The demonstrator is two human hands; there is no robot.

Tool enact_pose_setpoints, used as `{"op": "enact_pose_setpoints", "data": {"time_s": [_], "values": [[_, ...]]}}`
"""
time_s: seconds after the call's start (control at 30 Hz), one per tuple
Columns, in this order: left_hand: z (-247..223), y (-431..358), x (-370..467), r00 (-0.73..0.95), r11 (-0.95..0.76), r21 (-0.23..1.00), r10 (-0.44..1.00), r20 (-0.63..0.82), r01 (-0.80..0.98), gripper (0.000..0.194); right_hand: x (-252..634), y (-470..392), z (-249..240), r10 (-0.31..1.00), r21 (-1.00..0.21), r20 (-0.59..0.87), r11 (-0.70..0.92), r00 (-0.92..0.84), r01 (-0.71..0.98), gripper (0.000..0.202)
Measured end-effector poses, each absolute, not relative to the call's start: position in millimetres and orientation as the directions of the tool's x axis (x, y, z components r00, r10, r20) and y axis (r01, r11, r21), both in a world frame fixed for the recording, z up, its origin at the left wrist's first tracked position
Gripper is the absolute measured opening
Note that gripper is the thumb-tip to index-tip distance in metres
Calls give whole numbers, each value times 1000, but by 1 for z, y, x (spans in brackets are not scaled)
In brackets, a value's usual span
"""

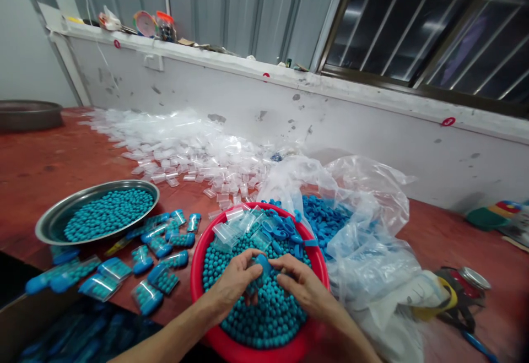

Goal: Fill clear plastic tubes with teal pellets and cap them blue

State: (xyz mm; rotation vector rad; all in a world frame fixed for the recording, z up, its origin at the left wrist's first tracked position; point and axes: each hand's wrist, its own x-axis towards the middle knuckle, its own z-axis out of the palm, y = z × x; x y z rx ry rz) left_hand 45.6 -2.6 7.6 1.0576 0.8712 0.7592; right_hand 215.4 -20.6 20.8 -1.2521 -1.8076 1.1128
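Note:
Above the red basin point(197, 266) of teal beads point(264, 324), my left hand point(231, 280) is closed around a small container with a blue cap point(263, 264). Its body is mostly hidden by my fingers. From the other side, my right hand point(303, 285) pinches at the cap's edge with thumb and forefinger. Loose blue caps point(285, 228) and clear empty cases point(237, 228) lie on the beads at the basin's far side.
Filled, blue-capped containers point(147, 297) lie on the red table point(37, 164) at left, beside a metal bowl point(155, 189) of beads. More fill a dark box point(82, 335) below. Clear cases point(198, 148) are heaped along the wall. A plastic bag point(367, 242) of caps lies right.

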Motion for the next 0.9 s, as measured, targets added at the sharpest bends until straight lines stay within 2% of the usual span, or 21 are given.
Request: {"op": "enact_pose_setpoints", "data": {"time_s": [0.1,0.2,0.33,0.43,0.53,0.67,0.77,0.9], "values": [[6,-1,38,550,264,962,815,-182,-72,29,222,-11,22,951,-976,-90,-26,-295,214,28],[2,-5,39,548,220,975,819,-171,-24,25,218,-7,19,968,-984,-120,-87,-219,155,39],[-2,-11,49,378,158,987,914,-150,9,33,204,-18,20,972,-898,-43,64,-232,435,46],[-1,-13,55,273,78,997,960,-70,-17,35,192,-31,23,940,-781,-33,188,-340,596,70],[5,-13,56,306,75,993,951,-42,-94,34,181,-38,19,945,-701,-19,221,-328,678,89],[12,-15,56,359,164,979,927,-110,-124,25,169,-41,6,969,-620,129,243,-209,746,76],[12,-17,58,344,203,972,927,-150,-122,22,165,-44,-3,954,-599,239,293,-183,745,70],[7,-16,59,320,138,990,940,-120,-34,19,161,-47,-7,950,-594,270,294,-158,749,69]]}}
